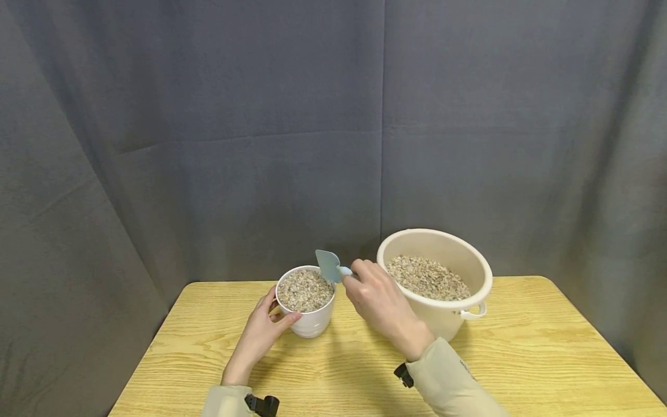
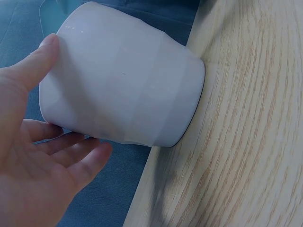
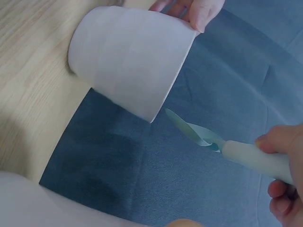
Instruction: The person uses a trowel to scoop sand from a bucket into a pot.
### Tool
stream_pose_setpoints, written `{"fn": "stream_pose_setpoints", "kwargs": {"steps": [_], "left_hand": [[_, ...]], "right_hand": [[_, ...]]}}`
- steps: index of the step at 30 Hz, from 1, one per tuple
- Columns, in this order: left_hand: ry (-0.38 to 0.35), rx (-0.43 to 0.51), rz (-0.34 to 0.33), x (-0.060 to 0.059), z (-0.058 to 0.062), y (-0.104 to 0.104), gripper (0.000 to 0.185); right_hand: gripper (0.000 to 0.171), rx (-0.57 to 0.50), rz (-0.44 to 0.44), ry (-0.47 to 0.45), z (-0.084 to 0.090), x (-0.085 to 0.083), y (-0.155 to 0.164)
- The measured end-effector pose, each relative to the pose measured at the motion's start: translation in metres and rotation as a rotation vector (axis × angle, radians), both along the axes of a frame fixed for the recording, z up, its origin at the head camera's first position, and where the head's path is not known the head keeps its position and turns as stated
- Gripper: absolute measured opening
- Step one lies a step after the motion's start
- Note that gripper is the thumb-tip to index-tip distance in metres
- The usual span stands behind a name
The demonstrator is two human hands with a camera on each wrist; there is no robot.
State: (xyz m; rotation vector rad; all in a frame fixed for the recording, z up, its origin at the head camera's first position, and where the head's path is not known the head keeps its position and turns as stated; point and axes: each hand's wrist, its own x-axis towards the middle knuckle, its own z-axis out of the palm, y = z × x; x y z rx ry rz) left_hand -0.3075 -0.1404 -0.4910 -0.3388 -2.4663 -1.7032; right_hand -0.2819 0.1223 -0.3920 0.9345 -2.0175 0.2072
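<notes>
A small white pot (image 1: 307,301) full of pale gravel stands on the wooden table (image 1: 339,370). My left hand (image 1: 263,333) cups its side, thumb on the near wall and fingers behind it; the pot (image 2: 123,80) fills the left wrist view with the thumb (image 2: 33,64) against it. My right hand (image 1: 377,301) grips the handle of a light blue scoop (image 1: 329,266), whose blade hangs just above the pot's right rim. In the right wrist view the scoop (image 3: 199,132) is beside the pot (image 3: 128,59). A large cream bucket (image 1: 443,315) of the same gravel stands right of my right hand.
A grey cloth backdrop (image 1: 333,127) closes off the back and both sides. The table's far edge lies just behind the pot and bucket. Bare wood stretches across the table's near half and its right side.
</notes>
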Motion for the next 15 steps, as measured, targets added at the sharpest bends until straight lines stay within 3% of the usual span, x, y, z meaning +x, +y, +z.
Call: {"fn": "stream_pose_setpoints", "kwargs": {"steps": [6, 15], "left_hand": [[-0.004, 0.017, -0.004, -0.0018, -0.0024, 0.0004, 0.087], [0.004, 0.006, -0.004, 0.0004, 0.0014, 0.0009, 0.088]], "right_hand": [[0.013, -0.166, 0.017, -0.047, -0.0017, 0.0004, 0.0027], [0.019, -0.42, 0.014, -0.026, 0.0008, 0.0051, 0.0091]]}}
